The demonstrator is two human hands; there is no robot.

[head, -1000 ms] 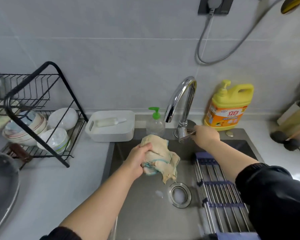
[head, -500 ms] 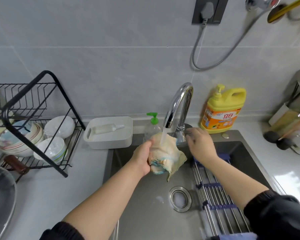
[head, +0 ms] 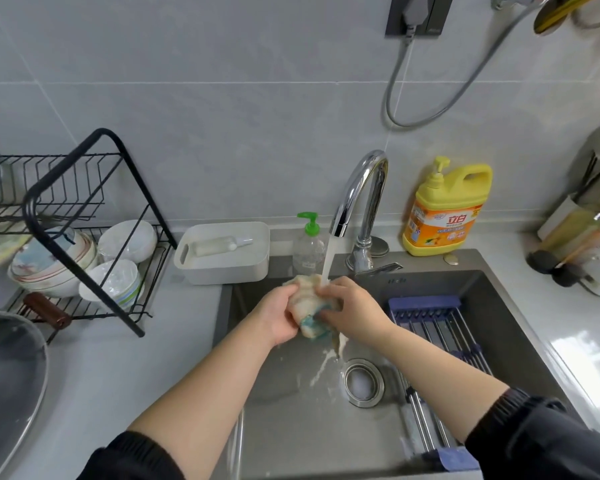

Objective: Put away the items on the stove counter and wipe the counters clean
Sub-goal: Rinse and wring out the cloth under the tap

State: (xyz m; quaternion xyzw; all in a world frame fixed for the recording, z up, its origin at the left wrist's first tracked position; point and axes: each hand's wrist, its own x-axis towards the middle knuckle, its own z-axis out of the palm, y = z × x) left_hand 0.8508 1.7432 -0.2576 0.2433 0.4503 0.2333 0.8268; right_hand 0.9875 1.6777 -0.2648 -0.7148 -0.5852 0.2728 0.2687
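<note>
A beige cloth with a blue-green edge [head: 307, 308] is bunched over the grey sink [head: 520, 327], right under the water running from the chrome tap [head: 361, 188]. My left hand [head: 274, 315] grips the cloth from the left. My right hand [head: 352, 311] grips it from the right, so most of the cloth is hidden between my fingers. Water drips off the cloth and splashes beside the drain [head: 362, 382].
A black dish rack [head: 84, 216] with bowls stands on the left counter, with a glass pan lid [head: 4, 386] in front. Behind the sink are a white box [head: 222, 252], a soap pump [head: 309, 244] and a yellow detergent bottle [head: 445, 213]. A roll-up rack [head: 437, 341] lies across the sink's right side.
My right hand left the tap lever and took hold of the cloth. Water started running and now pours onto the cloth, which both hands hold under the spout.
</note>
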